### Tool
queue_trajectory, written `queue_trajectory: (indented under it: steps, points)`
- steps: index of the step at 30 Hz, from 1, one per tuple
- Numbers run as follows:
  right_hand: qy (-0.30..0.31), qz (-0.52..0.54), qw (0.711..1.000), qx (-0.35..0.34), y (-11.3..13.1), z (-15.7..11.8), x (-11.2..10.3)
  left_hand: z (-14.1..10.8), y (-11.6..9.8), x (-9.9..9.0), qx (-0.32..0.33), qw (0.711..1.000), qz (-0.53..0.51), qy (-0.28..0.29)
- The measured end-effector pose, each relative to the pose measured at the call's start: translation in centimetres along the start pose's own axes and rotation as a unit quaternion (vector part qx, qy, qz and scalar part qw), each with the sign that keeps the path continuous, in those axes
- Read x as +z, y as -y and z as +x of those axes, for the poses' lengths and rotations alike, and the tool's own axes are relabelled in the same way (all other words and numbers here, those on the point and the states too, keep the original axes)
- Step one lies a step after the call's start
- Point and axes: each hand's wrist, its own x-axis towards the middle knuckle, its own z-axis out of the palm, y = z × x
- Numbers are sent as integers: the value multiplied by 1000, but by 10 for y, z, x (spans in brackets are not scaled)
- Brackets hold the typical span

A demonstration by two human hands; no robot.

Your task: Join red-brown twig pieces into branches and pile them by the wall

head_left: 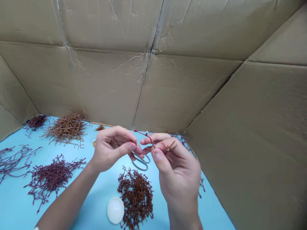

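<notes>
My right hand pinches a thin dark-red artificial stem between thumb and fingers. A short brown forked piece sticks out between the same fingers. My left hand is closed, thumb against fingertips, close to the stem's left side. A small brown tip shows at its fingertips, mostly hidden by them. Below the hands lies a heap of short brown forked pieces. Beside its left edge sits a small white round dish. Behind the fingers, a grey-green wire coil rests on the blue table.
Purple stems are heaped at left, with looser purple strands farther left. Brown stems and a dark bundle lie at the back. Cardboard walls enclose the blue tabletop. More dark stems are partly hidden behind my right hand.
</notes>
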Motion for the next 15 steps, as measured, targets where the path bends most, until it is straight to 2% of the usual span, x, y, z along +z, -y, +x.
queue_trajectory:
  steps: [5, 15]
  points:
    - [-1, -27, 1000, 5, -1, -1, 4, 4, 4, 1, -6, 999, -3, -34]
    - [11, -3, 1000, -2, -3, 1, 9, 4, 2, 2, -16, 997, 42, -65]
